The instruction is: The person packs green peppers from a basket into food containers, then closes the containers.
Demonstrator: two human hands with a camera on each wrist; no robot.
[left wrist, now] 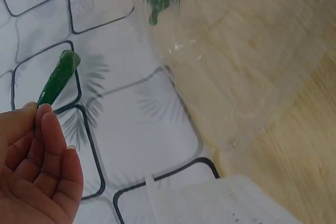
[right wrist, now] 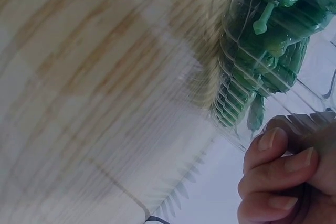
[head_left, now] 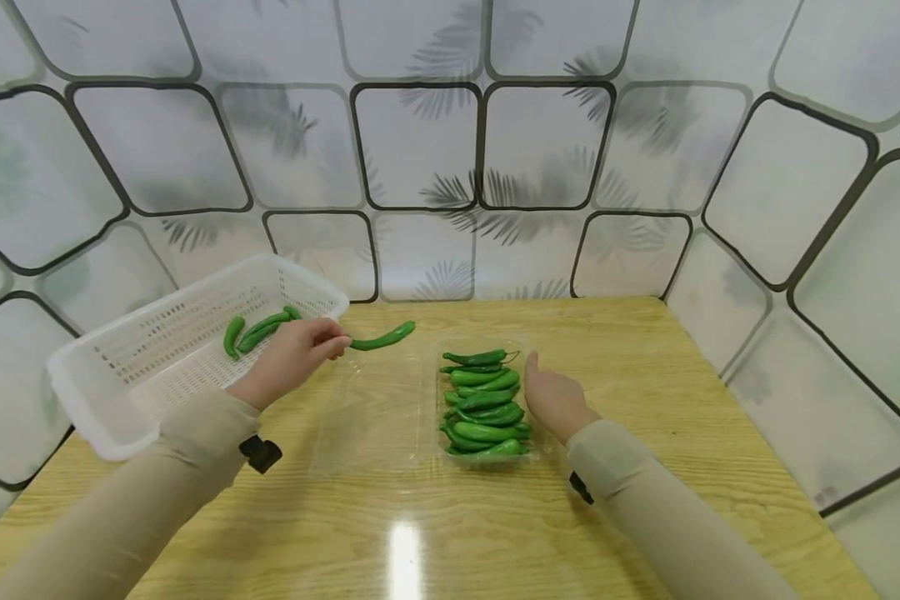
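Note:
My left hand (head_left: 300,354) pinches a green chili pepper (head_left: 384,337) by one end, above the table between the basket and the clear box. In the left wrist view, the chili pepper (left wrist: 59,77) points away from the thumb and fingertips. A clear plastic box (head_left: 531,457) holds a stacked column of several green chili peppers (head_left: 487,400), and its transparent lid (head_left: 375,417) lies spread open on its left. My right hand (head_left: 558,400) holds the box's right side. Its curled fingers (right wrist: 273,177) show beside the ribbed wall in the right wrist view; the thumb is hidden there.
A white perforated basket (head_left: 97,367) stands at the left, behind my left forearm, with a few green chili peppers (head_left: 258,332) inside. Everything rests on a wood-grain table (head_left: 645,358). A patterned wall (head_left: 420,250) borders the table's back and sides.

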